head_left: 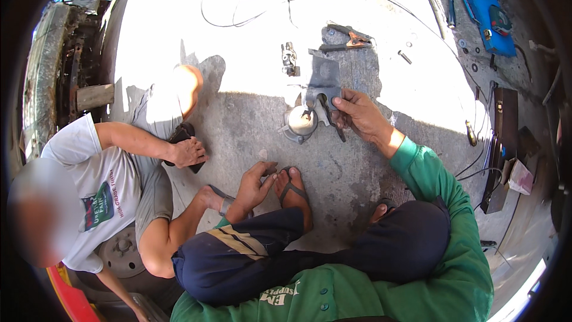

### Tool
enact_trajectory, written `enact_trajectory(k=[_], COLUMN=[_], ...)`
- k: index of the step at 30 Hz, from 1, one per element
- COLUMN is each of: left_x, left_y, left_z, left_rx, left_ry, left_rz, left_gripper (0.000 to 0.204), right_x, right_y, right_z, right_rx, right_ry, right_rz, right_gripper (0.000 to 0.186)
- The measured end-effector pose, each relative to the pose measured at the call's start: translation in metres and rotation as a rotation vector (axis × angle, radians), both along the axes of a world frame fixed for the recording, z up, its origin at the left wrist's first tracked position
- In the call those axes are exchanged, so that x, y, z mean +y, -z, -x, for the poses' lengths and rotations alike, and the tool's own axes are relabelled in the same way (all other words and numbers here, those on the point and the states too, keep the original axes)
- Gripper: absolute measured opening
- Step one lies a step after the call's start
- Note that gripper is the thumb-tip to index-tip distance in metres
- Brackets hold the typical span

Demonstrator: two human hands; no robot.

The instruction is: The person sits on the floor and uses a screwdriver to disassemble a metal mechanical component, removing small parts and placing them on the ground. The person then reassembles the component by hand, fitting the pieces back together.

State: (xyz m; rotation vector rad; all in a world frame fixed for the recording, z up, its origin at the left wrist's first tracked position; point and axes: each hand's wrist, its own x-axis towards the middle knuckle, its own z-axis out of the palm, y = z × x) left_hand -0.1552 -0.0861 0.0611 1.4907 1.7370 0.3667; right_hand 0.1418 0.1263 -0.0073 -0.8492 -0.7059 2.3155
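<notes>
The right hand [359, 114] pinches the edge of a bent grey sheet-metal bracket [325, 73] beside a rounded grey metal housing [301, 121] on the concrete floor [342, 170], seemingly positioning it; the left hand [252, 187], fingers loosely parted, holds nothing; the next move likely calls for steadying the bracket.

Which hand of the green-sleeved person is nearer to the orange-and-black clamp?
Right. In the picture, the right hand is below the clamp, at the grey metal plate; the left hand is lower and farther left, beside a foot.
</notes>
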Motion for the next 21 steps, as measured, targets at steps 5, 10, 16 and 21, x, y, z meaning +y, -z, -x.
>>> enact_trajectory(k=[5,10,16,21], left_x=[0.032,0.019,0.063,0.156], left_y=[-0.033,-0.041,-0.080,-0.108], left_z=[-0.008,-0.024,-0.027,-0.036], left_rx=[-0.043,-0.199,-0.257,-0.559], left_ry=[-0.019,-0.034,-0.040,-0.144], left_rz=[-0.070,0.046,-0.057,-0.044], left_gripper=[0.029,0.025,0.022,0.036], right_x=[0.024,0.028,0.048,0.078], right_y=[-0.010,-0.016,-0.068,-0.112], right_z=[-0.020,-0.025,-0.021,0.001], right_rx=[-0.019,-0.144,-0.197,-0.191], right_ry=[0.119,0.064,-0.090,-0.179], right_rz=[-0.083,-0.221,-0.353,-0.464], right_gripper=[0.021,0.022,0.024,0.026])
